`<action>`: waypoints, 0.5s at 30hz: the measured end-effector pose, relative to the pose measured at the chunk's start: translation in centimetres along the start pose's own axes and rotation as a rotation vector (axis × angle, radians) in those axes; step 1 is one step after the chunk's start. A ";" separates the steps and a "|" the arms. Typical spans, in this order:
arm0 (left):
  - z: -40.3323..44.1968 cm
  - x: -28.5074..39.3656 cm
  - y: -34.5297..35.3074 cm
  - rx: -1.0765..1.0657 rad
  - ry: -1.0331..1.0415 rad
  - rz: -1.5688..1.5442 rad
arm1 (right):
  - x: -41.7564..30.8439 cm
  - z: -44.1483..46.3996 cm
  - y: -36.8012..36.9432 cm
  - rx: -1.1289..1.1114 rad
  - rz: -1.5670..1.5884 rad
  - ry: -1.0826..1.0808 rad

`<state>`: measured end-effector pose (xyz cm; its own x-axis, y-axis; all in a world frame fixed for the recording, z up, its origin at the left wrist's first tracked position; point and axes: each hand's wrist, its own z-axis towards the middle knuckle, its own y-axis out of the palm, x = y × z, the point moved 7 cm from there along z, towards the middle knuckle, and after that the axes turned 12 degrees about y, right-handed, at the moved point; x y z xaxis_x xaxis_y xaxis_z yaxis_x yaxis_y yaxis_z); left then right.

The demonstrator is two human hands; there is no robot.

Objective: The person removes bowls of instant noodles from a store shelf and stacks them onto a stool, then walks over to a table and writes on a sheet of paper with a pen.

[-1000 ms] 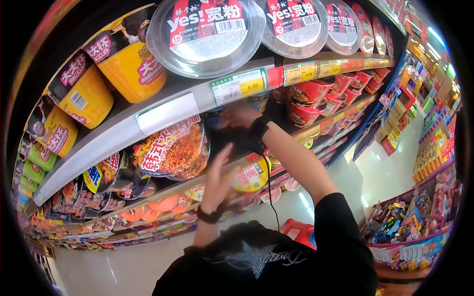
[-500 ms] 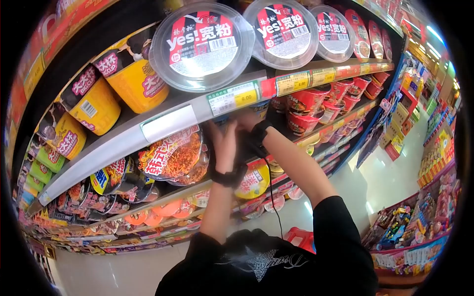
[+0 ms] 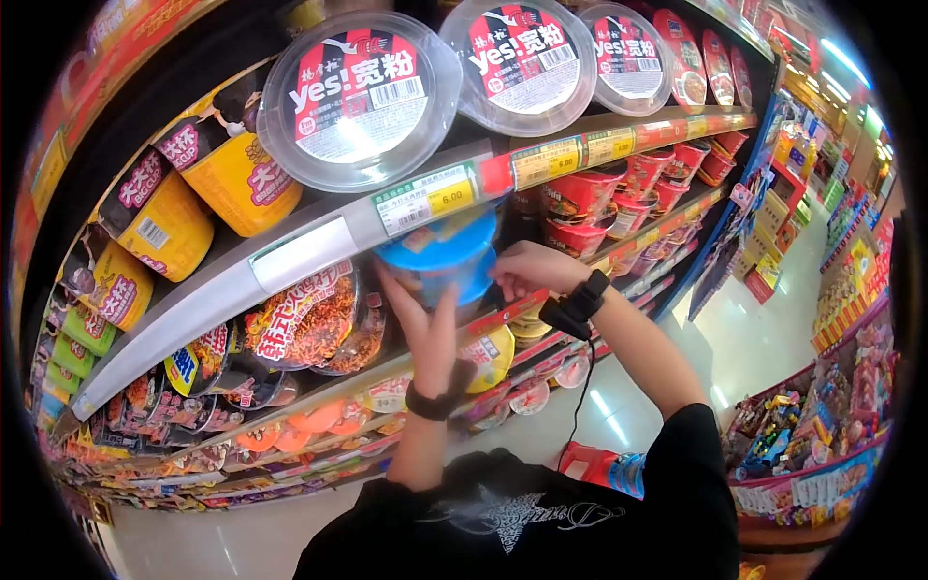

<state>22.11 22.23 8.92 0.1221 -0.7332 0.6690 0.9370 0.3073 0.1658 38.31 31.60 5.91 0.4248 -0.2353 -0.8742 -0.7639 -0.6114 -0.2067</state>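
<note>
Two stacked blue noodle tubs [image 3: 440, 253] stand at the front of the middle shelf, below the price rail. My left hand [image 3: 427, 324] is against their left and front side, with thumb and fingers spread around the lower tub. At their right side is my right hand [image 3: 534, 269], its fingers curled in and the fingertips at the tubs' edge; whether it grips them is hard to see. Left of the tubs sits a Korean-style noodle bowl [image 3: 302, 317]. Red noodle tubs [image 3: 584, 198] are stacked to the right.
Clear-lidded bowls [image 3: 353, 101] and yellow cups [image 3: 253, 184] line the upper shelf, behind the curved price rail [image 3: 329, 242]. Lower shelves hold more packs. A red stool [image 3: 585, 462] with blue items is on the floor. Snack bins [image 3: 802, 493] stand at the right.
The blue tubs have come into view at the shelf front. My left hand has moved up to them, and my right hand has drawn back to their right side. Blue items now show by the stool.
</note>
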 end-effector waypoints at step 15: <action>-2.2 3.9 2.6 -0.074 -0.093 -0.093 | -2.2 -11.4 3.3 0.380 0.171 -0.632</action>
<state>25.75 18.85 10.34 0.0064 -0.6960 0.7180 0.9648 0.1930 0.1785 40.36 21.48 12.20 0.0133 0.2448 -0.9695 -0.9576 -0.2760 -0.0829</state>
